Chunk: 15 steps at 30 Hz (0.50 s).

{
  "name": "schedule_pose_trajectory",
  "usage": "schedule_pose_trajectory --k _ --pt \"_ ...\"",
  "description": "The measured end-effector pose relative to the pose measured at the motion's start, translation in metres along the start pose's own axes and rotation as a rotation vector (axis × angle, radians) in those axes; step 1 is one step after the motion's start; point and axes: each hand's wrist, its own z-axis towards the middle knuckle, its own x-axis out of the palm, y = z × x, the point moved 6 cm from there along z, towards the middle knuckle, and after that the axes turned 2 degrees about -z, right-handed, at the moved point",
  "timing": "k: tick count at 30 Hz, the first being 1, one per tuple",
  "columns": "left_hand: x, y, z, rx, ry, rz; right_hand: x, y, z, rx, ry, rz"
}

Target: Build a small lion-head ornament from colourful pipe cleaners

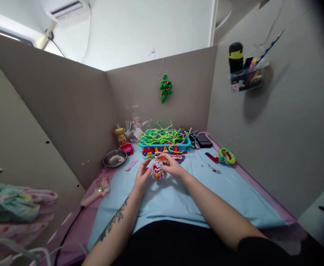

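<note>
A small pink fuzzy pipe-cleaner figure (157,173) with a white-ringed eye, a red patch and an orange beak-like bit is held between my hands, just above the blue cloth. My left hand (143,173) grips its left side with thumb and fingers. From the right, my right hand (173,168) has its fingers bent over the figure's top and side. Part of the figure is hidden by the fingers. Right behind my hands, several finished-looking pipe-cleaner figures (148,151) in red, orange and purple lie in a row.
A blue basket (164,146) heaped with coloured pipe cleaners stands at the back. Leftward are a metal bowl (114,159) with white bits, a pink tool (131,165) and a corded glue gun (97,195). A dark phone-like slab (203,140) and looped pipe cleaners (226,156) lie right.
</note>
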Motion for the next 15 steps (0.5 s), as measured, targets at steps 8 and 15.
schedule_pose_trajectory --k 8,15 --pt "0.016 -0.002 -0.007 -0.077 0.146 0.173 0.004 -0.002 -0.004 -0.059 0.171 -0.135" --pt "0.011 0.007 -0.005 -0.160 0.142 0.128 0.007 0.013 -0.005 -0.310 -0.019 -0.478"
